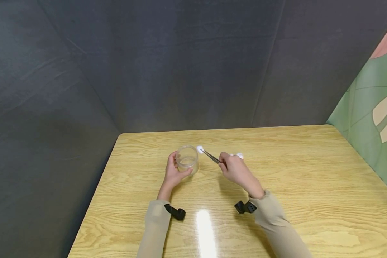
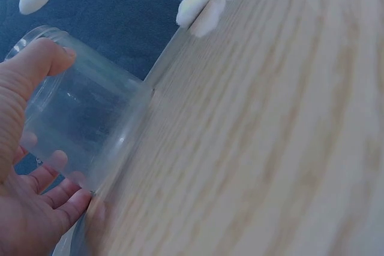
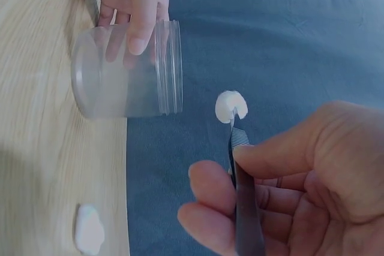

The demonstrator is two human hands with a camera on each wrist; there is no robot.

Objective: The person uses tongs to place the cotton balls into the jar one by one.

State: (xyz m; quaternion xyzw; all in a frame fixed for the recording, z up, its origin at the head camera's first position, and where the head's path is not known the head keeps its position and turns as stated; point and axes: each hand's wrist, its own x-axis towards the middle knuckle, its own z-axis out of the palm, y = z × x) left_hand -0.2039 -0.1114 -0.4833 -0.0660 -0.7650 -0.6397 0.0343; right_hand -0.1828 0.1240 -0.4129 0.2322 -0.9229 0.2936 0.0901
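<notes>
A clear plastic jar [image 1: 187, 161] without a lid stands upright on the table. My left hand [image 1: 173, 172] grips it, thumb on the near side and fingers round the far side, as the left wrist view shows too. In my right hand [image 1: 237, 172] a pair of metal tweezers [image 3: 245, 196] is pinched between thumb and fingers. Their tips hold a white cotton ball [image 3: 231, 107], which is in the air just above and to the right of the jar's mouth, apart from it. Inside the jar [image 3: 117, 85] nothing white shows.
Several more cotton balls [image 2: 195, 5] lie in a row on the wooden table [image 1: 303, 172], partly hidden behind my right hand in the head view. Dark cloth [image 1: 193, 71] hangs behind the table's far edge. Green patterned fabric [image 1: 367, 114] is at the right.
</notes>
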